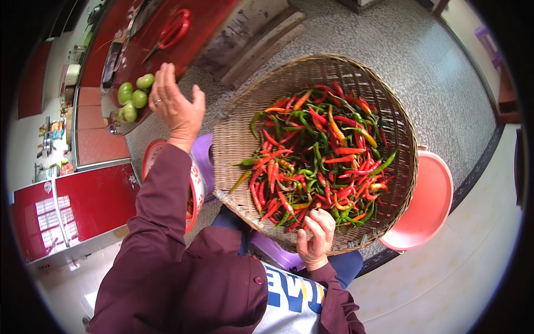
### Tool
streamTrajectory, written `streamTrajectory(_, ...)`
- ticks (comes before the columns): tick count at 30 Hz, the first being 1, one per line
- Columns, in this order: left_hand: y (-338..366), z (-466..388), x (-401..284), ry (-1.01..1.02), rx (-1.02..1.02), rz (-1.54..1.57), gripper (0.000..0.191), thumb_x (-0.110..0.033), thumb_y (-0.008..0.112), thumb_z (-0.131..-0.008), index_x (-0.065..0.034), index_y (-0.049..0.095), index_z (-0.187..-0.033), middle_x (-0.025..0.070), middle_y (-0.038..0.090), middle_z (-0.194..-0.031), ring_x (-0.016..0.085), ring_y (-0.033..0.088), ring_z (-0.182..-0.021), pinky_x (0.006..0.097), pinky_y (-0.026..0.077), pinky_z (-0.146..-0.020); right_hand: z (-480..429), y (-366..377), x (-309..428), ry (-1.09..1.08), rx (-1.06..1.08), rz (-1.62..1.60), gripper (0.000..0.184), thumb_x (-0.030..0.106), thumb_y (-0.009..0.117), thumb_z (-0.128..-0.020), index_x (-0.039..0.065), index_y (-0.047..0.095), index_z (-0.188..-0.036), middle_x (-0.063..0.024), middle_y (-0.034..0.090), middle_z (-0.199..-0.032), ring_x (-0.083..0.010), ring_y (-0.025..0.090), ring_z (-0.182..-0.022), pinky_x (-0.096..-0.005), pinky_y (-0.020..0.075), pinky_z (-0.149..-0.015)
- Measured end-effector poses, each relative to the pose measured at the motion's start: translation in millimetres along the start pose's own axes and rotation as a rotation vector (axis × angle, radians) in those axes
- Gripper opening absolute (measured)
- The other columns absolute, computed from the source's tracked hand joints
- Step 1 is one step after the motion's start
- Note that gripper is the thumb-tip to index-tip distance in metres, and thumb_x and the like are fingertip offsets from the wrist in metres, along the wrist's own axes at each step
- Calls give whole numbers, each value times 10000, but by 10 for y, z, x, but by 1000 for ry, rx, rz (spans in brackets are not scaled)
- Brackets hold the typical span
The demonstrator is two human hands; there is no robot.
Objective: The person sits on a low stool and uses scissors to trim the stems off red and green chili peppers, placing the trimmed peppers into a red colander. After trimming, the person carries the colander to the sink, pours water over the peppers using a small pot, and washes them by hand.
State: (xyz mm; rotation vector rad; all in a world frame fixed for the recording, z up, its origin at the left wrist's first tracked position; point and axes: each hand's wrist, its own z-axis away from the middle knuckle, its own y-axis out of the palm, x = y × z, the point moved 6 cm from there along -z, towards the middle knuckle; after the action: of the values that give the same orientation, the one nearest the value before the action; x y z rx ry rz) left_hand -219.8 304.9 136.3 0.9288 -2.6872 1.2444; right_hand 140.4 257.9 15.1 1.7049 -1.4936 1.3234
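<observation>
My left hand [175,102] is raised with fingers and thumb apart and nothing in it, beside several green tomatoes [132,98] on a table [146,69]. A wide woven bamboo basket [238,137] sits in front of me, over my knees. It holds a heap of red, green and orange chili peppers [317,158]. My right hand [317,238] is at the near rim of the basket, against the edge of the heap. Its fingers are curled, and whether a pepper is between them cannot be seen.
Red-handled scissors [173,31] lie on the table. A red-rimmed basin [195,188] stands to the left on a purple stool [204,160], partly behind my sleeve. A pink basin [429,200] lies right of the basket. Wooden boards [267,46] rest on the speckled floor.
</observation>
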Motion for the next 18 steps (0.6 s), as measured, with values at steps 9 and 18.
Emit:
streamTrajectory(9,-722,-422,956,-37,197,292,872,-109,714,-651,-84,319,-1428,113,350,-1473,306,308,-1373,472,243,-1100,-66,811,1556,134,172,147,285,26,667,-809,26,588,-1083,-135,602,-1055,-301,575,-957,-394,465,-858)
streamTrajectory(18,-1940,1045,3132,-395,524,735,564,-68,642,-744,-48,491,-1288,163,474,-1349,330,452,-1250,451,342,-1068,738,2811,3039,700,703,-93,384,97,706,-840,0,527,-1165,-133,666,-976,-206,675,-889,-305,539,-782)
